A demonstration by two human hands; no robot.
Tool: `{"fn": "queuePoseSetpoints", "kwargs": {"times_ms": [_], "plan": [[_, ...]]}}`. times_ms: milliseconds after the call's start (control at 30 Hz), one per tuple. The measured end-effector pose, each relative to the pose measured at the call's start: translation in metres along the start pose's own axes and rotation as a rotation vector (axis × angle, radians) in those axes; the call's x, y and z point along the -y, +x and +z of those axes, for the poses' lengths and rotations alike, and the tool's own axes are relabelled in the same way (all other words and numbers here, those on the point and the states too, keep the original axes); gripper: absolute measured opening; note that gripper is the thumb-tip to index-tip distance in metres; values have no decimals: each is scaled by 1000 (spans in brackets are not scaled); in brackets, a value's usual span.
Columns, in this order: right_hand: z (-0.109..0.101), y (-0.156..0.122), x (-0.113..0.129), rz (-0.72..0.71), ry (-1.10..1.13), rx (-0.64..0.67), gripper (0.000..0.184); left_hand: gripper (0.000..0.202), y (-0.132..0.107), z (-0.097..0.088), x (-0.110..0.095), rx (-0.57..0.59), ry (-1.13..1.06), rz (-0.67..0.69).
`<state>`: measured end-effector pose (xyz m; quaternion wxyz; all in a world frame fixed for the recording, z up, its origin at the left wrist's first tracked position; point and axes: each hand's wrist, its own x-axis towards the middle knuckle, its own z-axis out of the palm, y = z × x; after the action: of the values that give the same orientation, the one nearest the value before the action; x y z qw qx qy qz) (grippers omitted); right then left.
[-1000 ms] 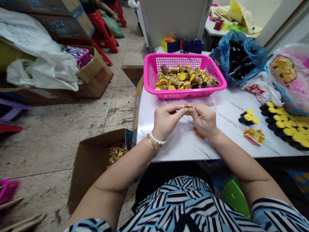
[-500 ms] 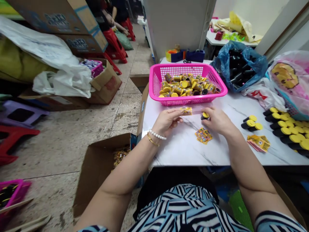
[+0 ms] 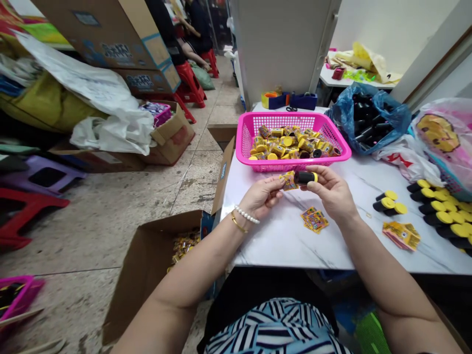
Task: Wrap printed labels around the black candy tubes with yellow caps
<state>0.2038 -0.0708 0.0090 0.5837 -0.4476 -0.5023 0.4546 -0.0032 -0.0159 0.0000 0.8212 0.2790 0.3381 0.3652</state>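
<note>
My left hand (image 3: 262, 197) pinches the edge of a yellow printed label (image 3: 289, 181) above the table. In my right hand (image 3: 330, 189) is a small black canister (image 3: 304, 177) with a yellow lid, lying on its side between thumb and fingers. The canister's dark end meets or overlaps the label's right edge. Just below the hands lies a small pile of printed labels (image 3: 314, 220). Beyond them stands a pink basket (image 3: 293, 167) full of label-wrapped canisters (image 3: 287, 141).
Right of my hands stand three black canisters (image 3: 390, 203), a second label stack (image 3: 401, 236) and rows of canisters (image 3: 442, 211). Behind them is a blue bag (image 3: 368, 118) of black pieces. Tape dispensers (image 3: 289, 100) sit behind the basket. An open carton (image 3: 147, 265) stands lower left.
My right hand has turned the canister from upright to sideways and brought it to the label. The clear film stretched between my hands earlier no longer shows. The camera view has shifted slightly.
</note>
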Motion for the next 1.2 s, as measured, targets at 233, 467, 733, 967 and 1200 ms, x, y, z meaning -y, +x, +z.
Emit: {"fn": "queuePoseSetpoints", "kwargs": {"times_ms": [233, 467, 733, 967, 1200], "plan": [[5, -1, -2, -56, -73, -53, 42, 23, 0, -1, -2, 71, -109, 6], [7, -10, -3, -249, -433, -99, 38, 22, 1, 1, 1, 59, -92, 25], [11, -16, 3, -370, -576, -43, 34, 28, 1, 0, 2, 54, -37, 81], [11, -18, 4, -407, -605, -33, 36, 31, 2, -2, 1, 58, -45, 82], [11, -20, 8, -409, -662, -35, 35, 27, 3, -3, -1, 77, -83, 41]]}}
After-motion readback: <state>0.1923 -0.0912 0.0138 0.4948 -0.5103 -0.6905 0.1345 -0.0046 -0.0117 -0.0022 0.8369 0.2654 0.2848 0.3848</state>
